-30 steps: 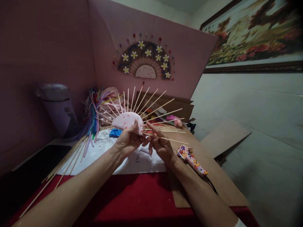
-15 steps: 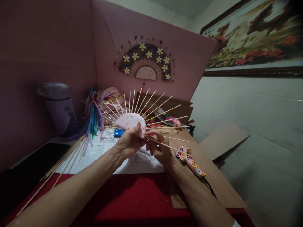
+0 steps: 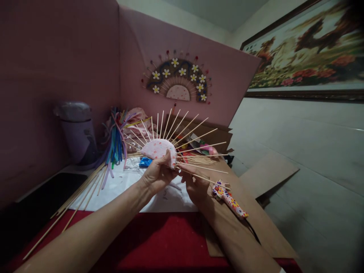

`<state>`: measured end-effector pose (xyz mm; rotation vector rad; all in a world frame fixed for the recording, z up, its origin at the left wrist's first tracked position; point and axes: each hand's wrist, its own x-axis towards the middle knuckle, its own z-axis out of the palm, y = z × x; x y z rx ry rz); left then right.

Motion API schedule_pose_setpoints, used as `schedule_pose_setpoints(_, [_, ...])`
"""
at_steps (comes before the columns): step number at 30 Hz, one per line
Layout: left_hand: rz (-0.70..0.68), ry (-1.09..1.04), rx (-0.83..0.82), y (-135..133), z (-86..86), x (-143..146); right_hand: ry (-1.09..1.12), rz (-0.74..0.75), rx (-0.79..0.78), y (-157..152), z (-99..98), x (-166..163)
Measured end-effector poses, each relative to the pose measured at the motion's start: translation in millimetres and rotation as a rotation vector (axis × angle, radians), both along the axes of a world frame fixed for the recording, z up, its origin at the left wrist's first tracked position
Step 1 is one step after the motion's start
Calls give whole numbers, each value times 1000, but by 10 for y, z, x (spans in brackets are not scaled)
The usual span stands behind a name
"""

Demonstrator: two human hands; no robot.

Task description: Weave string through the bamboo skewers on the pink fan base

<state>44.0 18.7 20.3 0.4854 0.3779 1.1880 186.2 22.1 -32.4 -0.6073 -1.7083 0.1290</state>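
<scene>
My left hand grips a half-round, pale pink piece with red dots, its thumb lying over the front near the right end. Thin wooden sticks fan out from the curved edge like rays. My right hand is closed at the base of the lowest wooden stick, close to the piece's right corner; its fingertips are partly hidden. Just right of that hand, a flower-patterned glue gun lies on brown cardboard, its dark cord trailing toward the front.
Loose wooden sticks lie at the left beside colourful pipe cleaners. A purple bin stands behind them. White paper covers part of the red cloth. A flower-decorated fan hangs on the pink panel ahead.
The view has shifted slightly, so most things sit a little lower and further right. My right fingers have drawn in lower along the bottom stick; my left hand keeps its hold.
</scene>
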Motion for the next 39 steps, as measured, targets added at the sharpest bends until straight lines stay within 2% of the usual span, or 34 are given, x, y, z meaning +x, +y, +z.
schedule_pose_setpoints(3, [14, -10, 16, -4, 8, 5, 46, 20, -91, -44, 10, -54])
schedule_pose_setpoints(9, [1, -10, 65, 18, -19, 6, 295, 159, -374, -44, 18, -175])
schedule_pose_setpoints(13, [-51, 0, 109, 28, -47, -2, 324, 195, -488, -32, 86, -188])
schedule_pose_setpoints(16, [-98, 22, 129, 24, -56, -2, 329, 221, -515, -40, 148, -182])
schedule_pose_setpoints(22, [-38, 66, 38, 4, -23, 6, 386, 288, -563, -77, 210, -195])
schedule_pose_setpoints(28, [-86, 101, 99, 15, -46, -5, 360, 418, -600, -102, 244, -181])
schedule_pose_setpoints(32, [-141, 100, 141, 22, -66, -6, 391, 397, -620, -94, 241, -175])
schedule_pose_setpoints(39, [-76, 102, 112, 21, -23, -7, 349, 438, -620, -98, 259, -143])
